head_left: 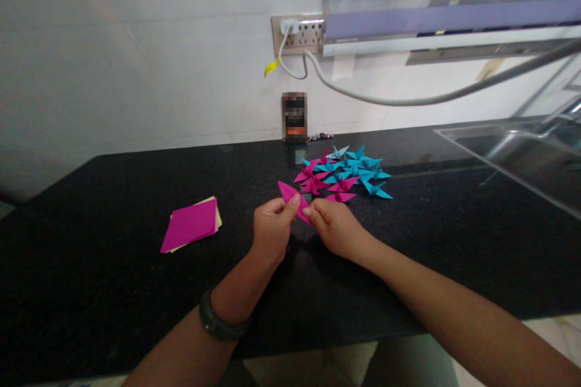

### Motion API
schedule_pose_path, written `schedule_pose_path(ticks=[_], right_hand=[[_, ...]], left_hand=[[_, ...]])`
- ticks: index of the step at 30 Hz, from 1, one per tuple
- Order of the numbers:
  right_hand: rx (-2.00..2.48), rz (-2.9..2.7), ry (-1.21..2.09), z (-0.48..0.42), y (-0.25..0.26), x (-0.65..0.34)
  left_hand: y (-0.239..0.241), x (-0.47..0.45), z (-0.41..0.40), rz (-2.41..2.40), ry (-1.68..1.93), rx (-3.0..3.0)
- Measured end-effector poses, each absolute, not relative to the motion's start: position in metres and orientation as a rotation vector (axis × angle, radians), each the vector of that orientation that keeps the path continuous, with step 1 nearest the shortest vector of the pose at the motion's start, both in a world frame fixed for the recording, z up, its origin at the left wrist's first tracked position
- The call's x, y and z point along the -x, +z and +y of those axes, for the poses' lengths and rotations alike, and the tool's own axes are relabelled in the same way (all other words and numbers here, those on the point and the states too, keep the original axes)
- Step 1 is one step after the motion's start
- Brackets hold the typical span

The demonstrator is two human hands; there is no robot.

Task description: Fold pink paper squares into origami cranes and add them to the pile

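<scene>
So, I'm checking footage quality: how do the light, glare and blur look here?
Head view: dim light, the black counter showing little detail; a faint reflection below the pixelated upright object. Head view: bright highlights on the metal sink; the held pink paper is readable, though its fine creases look soft.

Head cam, fwd/down onto counter (245, 178)
</scene>
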State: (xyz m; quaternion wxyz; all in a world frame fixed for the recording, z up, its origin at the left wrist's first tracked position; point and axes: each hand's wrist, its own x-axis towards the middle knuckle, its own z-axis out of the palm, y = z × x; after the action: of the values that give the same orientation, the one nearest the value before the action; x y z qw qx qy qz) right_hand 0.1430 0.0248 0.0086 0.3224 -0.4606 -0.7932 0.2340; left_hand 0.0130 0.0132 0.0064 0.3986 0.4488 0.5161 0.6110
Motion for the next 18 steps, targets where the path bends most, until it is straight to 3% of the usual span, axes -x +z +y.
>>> schedule_pose_path(ticks=[7, 18], right_hand=[[1.073, -1.899, 1.045, 0.0281, -0.0014, -0.1426], [1.100, -1.719, 1.313, 0.0285, 0.0014, -0.1435]], left_hand=[[0.0023, -0.0107, 0.0170, 1.216, 1.517, -1.039], [0.0056, -0.0076, 0.0167, 0.883, 1.272, -1.016]])
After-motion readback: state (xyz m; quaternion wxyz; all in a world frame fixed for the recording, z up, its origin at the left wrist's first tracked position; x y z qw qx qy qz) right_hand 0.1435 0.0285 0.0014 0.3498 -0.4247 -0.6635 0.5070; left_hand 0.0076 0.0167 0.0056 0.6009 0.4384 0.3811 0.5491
